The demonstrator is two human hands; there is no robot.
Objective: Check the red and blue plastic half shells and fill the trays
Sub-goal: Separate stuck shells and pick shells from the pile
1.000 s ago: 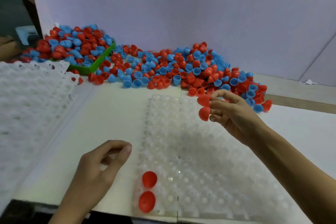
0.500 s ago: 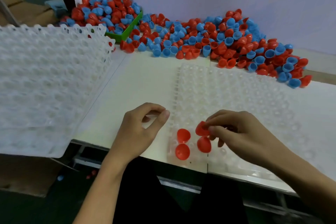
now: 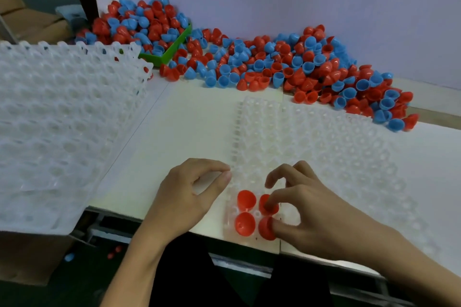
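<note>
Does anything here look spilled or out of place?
Yes. The green bin at the back is overfilled, and red and blue shells have spilled loose along the wall. A few more lie on the floor under the table. The four red shells in the tray sit neatly.

Four half shells (image 3: 245,214) sit in the tray's (image 3: 324,147) near left corner. A loose pile (image 3: 287,67) lies along the desk's (image 3: 189,122) far edge, behind the tray.
</note>
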